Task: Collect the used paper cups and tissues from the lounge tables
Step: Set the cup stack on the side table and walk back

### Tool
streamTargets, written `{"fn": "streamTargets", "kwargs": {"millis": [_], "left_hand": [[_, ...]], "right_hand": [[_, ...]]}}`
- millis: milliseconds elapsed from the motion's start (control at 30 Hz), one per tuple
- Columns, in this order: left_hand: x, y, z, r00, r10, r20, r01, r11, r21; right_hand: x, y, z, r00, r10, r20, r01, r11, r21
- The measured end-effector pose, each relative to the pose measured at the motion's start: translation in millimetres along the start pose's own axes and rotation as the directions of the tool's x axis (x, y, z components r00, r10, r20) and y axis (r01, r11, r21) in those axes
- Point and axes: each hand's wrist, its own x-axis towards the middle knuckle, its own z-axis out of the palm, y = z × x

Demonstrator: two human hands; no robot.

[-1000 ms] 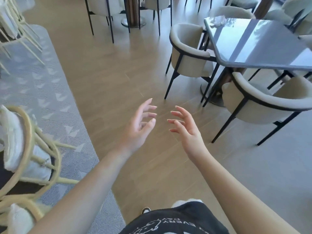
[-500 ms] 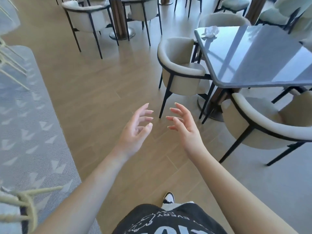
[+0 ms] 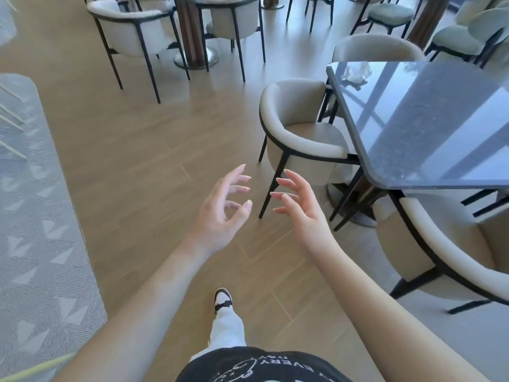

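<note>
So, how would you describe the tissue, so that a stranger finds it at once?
Look at the dark glossy table on the right, ringed by cream chairs. At its far left corner lies the crumpled white tissue. It is the only loose thing visible on that top; the other pale patches are flat reflections.

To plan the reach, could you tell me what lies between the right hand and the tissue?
In the head view, a cream chair and dark tabletop separate right hand from tissue.

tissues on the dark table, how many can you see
1. A crumpled white tissue lies near the far left corner of the dark table. The table's right part runs out of frame, so more may be hidden.
</note>
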Motion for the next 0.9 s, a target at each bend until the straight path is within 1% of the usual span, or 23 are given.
{"fn": "streamTargets", "kwargs": {"millis": [67,200,333,433,500,667,800,900], "left_hand": [[30,-16,-16,1.000,0.021,0.001,-0.021,1.000,-0.013],[87,-45,-63,0.998,-0.048,-0.038,0.045,0.995,-0.086],[145,-70,-120,0.997,-0.060,-0.039,0.058,0.997,-0.044],[184,-83,-148,0.994,-0.082,-0.077,0.078,0.996,-0.050],[212,-92,-158,0.993,-0.089,-0.081,0.083,0.994,-0.069],[297,-122,-160,0.992,-0.120,-0.035,0.117,0.990,-0.082],[370,-148,-154,0.990,-0.141,0.001,0.141,0.989,-0.055],[428,-157,-156,0.988,-0.151,0.008,0.151,0.988,-0.036]], "right_hand": [[38,1,16,1.000,-0.013,0.015,0.014,1.000,-0.017],[112,2,56,1.000,0.010,-0.008,-0.010,1.000,-0.006],[180,0,88,1.000,-0.002,0.002,0.002,1.000,-0.009],[220,0,101,1.000,0.004,0.010,-0.004,1.000,0.004],[249,2,106,1.000,-0.004,0.008,0.004,1.000,0.002],[330,21,106,0.999,0.030,-0.010,-0.030,0.999,0.023],[407,45,96,0.998,0.065,-0.022,-0.064,0.998,0.027],[468,50,91,0.996,0.078,-0.049,-0.075,0.995,0.067]]}}
